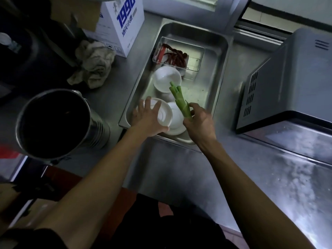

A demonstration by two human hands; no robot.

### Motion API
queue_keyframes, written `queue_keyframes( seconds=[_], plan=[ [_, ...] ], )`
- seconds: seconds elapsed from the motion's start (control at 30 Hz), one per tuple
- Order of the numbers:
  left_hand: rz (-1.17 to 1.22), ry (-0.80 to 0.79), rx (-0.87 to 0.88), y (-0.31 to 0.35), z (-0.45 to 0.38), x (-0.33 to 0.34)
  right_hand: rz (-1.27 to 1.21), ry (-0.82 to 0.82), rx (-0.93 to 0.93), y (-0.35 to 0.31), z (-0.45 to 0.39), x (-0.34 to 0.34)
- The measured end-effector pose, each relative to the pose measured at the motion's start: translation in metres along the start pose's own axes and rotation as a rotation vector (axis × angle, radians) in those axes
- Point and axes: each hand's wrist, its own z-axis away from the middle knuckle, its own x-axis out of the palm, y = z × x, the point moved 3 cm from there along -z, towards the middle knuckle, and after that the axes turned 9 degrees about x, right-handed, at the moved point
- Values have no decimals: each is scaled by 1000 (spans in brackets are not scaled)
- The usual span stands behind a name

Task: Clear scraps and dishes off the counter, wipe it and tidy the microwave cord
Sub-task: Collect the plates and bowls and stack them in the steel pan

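A steel worktop is running across the view under dim light. A grey microwave is sitting on it at the right, and its cord is not showing. At the left, a tall steel pot is standing with its dark mouth open. Behind the pot, a white box with blue print is standing upright, and a crumpled grey rag is lying just beside it.

Between the pot and the microwave, a deep steel tray is resting on the worktop. Inside it, at the far end, a clear plastic tub is holding dried red chillies. A white bowl is sitting in the middle, and a white plate is lying at the near end.

The left hand is gripping a smaller white dish, fingers spread over its rim, above the plate. The right hand is closing around a bunch of green stalks, the cut ends pointing toward the bowl.

Likely risks from here: the dish is being held by its edge alone and tilted, so it could slip and crack against the plate below. Loose stalks could slide out of the bunch and fall back among the dishes. The tray's near edge is lying close to the worktop's front, so a nudge from either forearm could shift it.
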Motion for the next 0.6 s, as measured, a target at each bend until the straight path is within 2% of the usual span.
queue_keyframes(
  seconds=[0.27, 0.6],
  plan=[
    [-11, -4, 37, -7, -15, 7, 11, -11, -2, 5, -4, 7],
    [1, -93, 24, -19, -22, 20, 7, -23, -12, 1, -8, 16]
  ],
)
